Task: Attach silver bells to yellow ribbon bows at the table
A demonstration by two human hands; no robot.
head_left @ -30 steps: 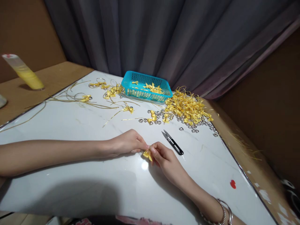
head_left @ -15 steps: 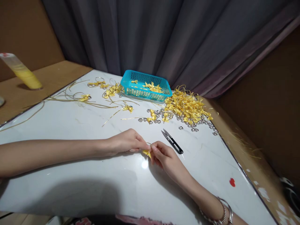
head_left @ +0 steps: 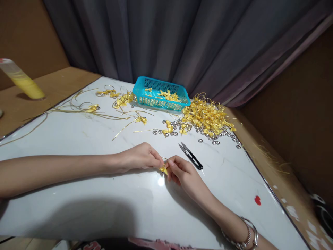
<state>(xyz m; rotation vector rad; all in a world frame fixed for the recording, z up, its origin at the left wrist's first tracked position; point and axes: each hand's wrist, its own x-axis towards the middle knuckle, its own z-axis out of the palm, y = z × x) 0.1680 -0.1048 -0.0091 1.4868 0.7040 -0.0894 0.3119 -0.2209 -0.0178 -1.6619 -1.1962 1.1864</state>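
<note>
My left hand [head_left: 142,157] and my right hand [head_left: 185,174] meet at the middle of the white table [head_left: 104,194], fingertips pinched together on a small yellow ribbon bow [head_left: 163,168]. Both hands rest on the tabletop with fingers curled. Black thread snips [head_left: 191,156] lie just right of my right hand. A pile of yellow ribbon bows [head_left: 206,116] and several small silver bells [head_left: 208,139] lie beyond the snips.
A turquoise plastic basket [head_left: 161,94] holding a few bows stands at the back of the table. Loose bows with long ribbon tails [head_left: 114,100] lie at the back left. A yellow tube [head_left: 22,80] stands at far left. Grey curtain behind.
The bow has been drawn a little tighter between my fingertips and shows smaller; my hands stay in place. The view has shifted slightly.
</note>
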